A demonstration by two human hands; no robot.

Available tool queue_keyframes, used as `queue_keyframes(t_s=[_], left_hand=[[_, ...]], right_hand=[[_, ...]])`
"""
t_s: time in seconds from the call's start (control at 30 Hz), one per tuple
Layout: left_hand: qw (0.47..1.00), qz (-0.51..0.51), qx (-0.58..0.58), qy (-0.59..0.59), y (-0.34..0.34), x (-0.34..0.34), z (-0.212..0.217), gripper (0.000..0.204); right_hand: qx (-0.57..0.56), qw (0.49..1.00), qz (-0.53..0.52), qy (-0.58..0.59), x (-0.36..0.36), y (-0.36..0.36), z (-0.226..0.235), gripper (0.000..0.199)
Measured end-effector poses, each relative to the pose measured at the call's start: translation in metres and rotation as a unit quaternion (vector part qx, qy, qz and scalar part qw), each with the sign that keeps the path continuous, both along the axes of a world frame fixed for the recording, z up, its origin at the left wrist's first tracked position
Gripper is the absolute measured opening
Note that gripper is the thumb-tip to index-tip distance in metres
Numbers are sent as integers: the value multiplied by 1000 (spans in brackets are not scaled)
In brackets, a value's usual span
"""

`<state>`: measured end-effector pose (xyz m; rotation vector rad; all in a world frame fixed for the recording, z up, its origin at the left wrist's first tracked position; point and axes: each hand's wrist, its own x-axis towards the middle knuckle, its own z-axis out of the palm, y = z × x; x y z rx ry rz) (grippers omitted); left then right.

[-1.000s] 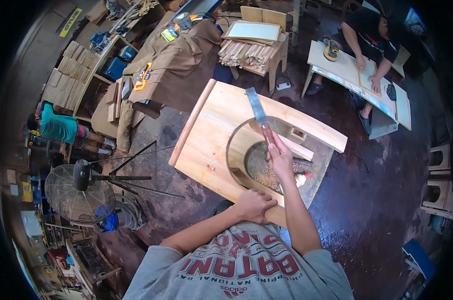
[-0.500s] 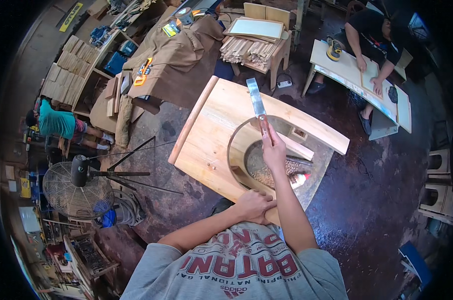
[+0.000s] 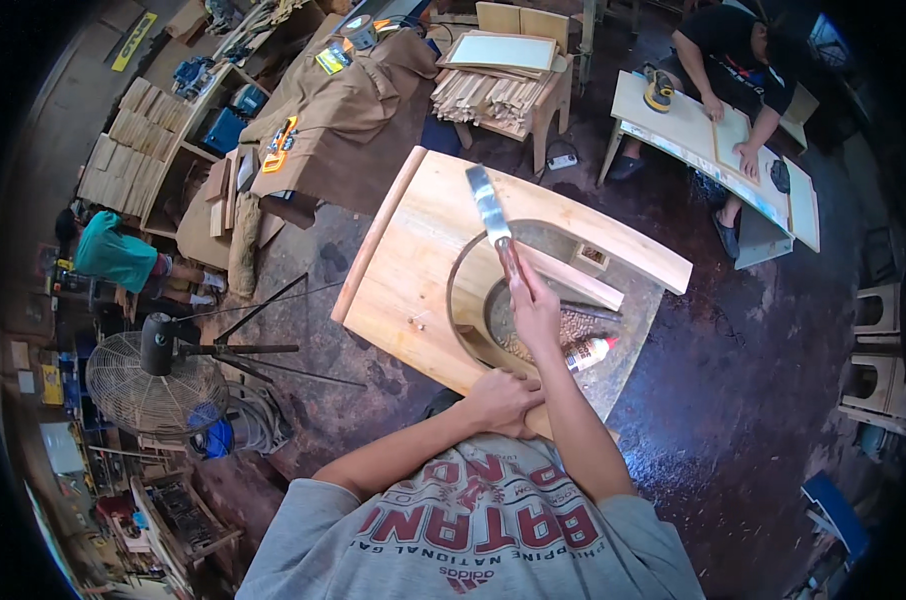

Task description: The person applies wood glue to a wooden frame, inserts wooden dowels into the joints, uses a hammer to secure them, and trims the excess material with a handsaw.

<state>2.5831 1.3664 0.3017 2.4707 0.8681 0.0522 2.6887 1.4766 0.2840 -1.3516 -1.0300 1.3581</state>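
1. since the earlier frames, the scraper (image 3: 487,205) has swung a little leftward over the wooden panel (image 3: 413,255), the right hand (image 3: 535,305) along with it, and more of the white bottle (image 3: 583,355) now shows beside that forearm.
2. right hand: closed round the scraper's wooden handle, the flat metal blade pointing away from the body over the far part of the panel; seen from above, it is hard to tell whether blade and wood touch.
3. left hand (image 3: 505,402): clenched over the panel's near edge, close against the grey shirt (image 3: 473,520), with the right forearm just beside it.
4. the panel lies in front of the body on a grey worktop (image 3: 628,335), a rounded rail (image 3: 378,235) along its left end and a wide curved cut-out opening toward the right.
5. within the cut-out are a pale wooden strip (image 3: 583,280), a dark rod (image 3: 590,312), scattered brown bits (image 3: 576,327) and the red-capped bottle, on its side.
6. farther out, a standing fan (image 3: 158,385) is at the left, and a brown cloth (image 3: 363,110) bearing an orange tool (image 3: 280,147) is beyond the panel.
7. at upper right, a co-worker (image 3: 733,60) leans over a second worktop (image 3: 663,118), near a yellow sander (image 3: 659,92).
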Motion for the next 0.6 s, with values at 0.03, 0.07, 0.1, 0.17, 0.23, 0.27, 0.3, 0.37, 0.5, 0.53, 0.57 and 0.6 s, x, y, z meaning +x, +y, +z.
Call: queue_keyframes(t_s=[0.03,0.07,0.1,0.17,0.23,0.27,0.3,0.37,0.5,0.53,0.57,0.6], left_hand=[[1000,3,-4,7,2,0,0,67],[1000,6,-8,15,4,0,0,67],[1000,4,-5,16,7,0,0,67],[1000,8,3,1,2,0,-2,67],[1000,11,1,1,0,-3,-1,67],[1000,8,4,-1,3,0,0,66],[1000,4,5,-2,5,3,0,66],[999,20,19,-38,3,1,-4,62],[999,20,17,-33,2,-3,-9,63],[999,17,12,-33,4,-2,-7,64],[999,15,8,-32,5,-1,-4,65],[999,13,7,-33,5,1,-2,65]], right_hand=[[3,1000,-2,2,-1,1,-2,47],[33,999,-32,-11,-1,1,-4,47],[62,996,-61,-23,-1,3,-6,47],[68,996,-65,-8,4,2,-5,49],[-50,998,-24,18,7,7,-3,50],[30,997,-57,-53,3,10,-18,49],[30,996,-61,-55,7,11,-31,49],[30,996,-56,-60,0,16,-31,48],[-25,997,-24,-68,1,20,-21,44],[-6,997,-37,-66,0,23,-25,42],[14,997,-51,-63,0,24,-28,40],[13,996,-53,-64,2,25,-32,40]])
